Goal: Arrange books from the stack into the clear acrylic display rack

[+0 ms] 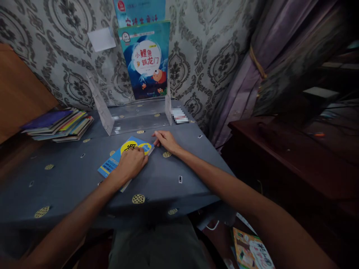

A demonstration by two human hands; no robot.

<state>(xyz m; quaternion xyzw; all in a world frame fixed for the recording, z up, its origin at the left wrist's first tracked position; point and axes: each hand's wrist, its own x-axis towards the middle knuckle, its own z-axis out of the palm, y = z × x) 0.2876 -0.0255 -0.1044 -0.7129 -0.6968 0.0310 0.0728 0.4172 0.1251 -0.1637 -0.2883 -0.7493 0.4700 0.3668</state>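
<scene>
Tablecloth (193, 157), blue book (110, 162) under left hand (133, 161)

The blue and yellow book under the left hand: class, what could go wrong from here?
1. The book lies at a slant under the left hand, with the right hand at its far corner; uneven pressure might make it slide or turn.
2. The clear rack is just beyond the right hand; a knock could jolt the fish book standing upright at its back.
3. The pile of books is unevenly stacked, so a bump might make it slip.
</scene>
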